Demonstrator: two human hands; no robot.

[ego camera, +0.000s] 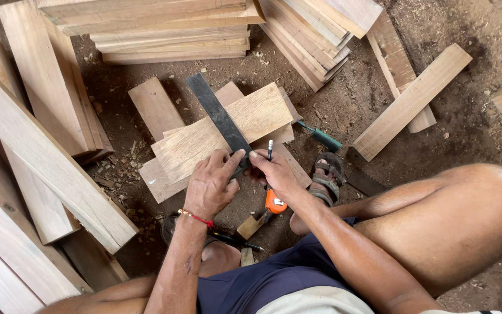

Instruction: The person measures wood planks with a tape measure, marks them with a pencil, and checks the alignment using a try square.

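Seen from the head camera, a squatting person's left hand (212, 185) presses fingers flat on a dark metal square (219, 116) lying across a light wooden board (204, 139) on the dirt floor (344, 99). The right hand (272, 170) pinches a pen (269, 150) upright beside the square's edge. An orange tape measure (274, 203) lies under the right wrist, a green-handled tool (321, 137) sits near the sandalled foot (327, 174), and stacked planks (175, 35) surround them.

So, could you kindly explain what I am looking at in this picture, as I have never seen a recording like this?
There is no machine here: a camera worn on a person's head looks down at their own two bare hands. The person squats on a dirt floor strewn with pale wooden boards. The left hand presses a dark flat metal ruler onto a light wooden board. The right hand holds a pencil beside it. An orange tape measure lies underneath.
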